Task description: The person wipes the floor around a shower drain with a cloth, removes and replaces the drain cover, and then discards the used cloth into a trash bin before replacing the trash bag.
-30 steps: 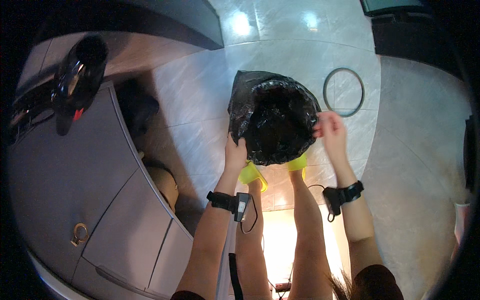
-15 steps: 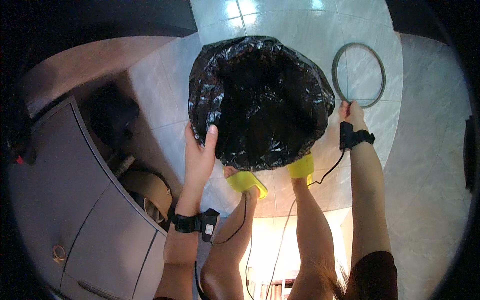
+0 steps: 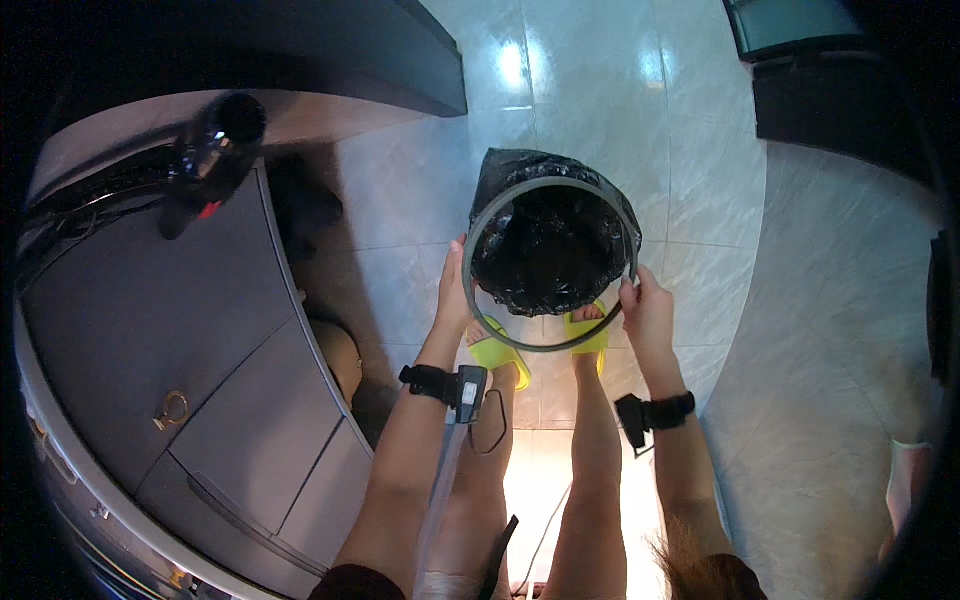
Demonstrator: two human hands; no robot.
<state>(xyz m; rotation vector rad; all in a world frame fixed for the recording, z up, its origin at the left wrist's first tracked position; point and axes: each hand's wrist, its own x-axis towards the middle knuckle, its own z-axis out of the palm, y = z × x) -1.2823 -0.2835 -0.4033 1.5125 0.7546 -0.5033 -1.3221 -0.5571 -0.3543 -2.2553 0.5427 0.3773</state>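
Observation:
A round bin lined with a glossy black plastic bag (image 3: pixel 545 250) stands on the floor ahead of my feet, its mouth facing up. Above that mouth hangs a grey ring (image 3: pixel 545 349), tilted and not lined up with the bag; its near edge reaches past the bag toward my feet. My right hand (image 3: pixel 650 308) grips the ring's right side between thumb and fingers. At the ring's left side is my left hand (image 3: pixel 455 290), closed against it, with its fingers partly hidden. The bag covers whatever bin wall lies beneath.
Yellow-green slippers (image 3: pixel 497 352) are on my feet, just behind the bin. A grey cabinet (image 3: pixel 240 400) stands at left, with a dark shiny object (image 3: pixel 220 145) over its far end. Dark furniture (image 3: pixel 360 50) bounds the far left. Pale tiles (image 3: pixel 700 300) surround the bin.
The ring has come from the right over the bagged bin, carried in my right hand. My left hand has left the bag's edge for the ring's left side. The view now takes in more floor.

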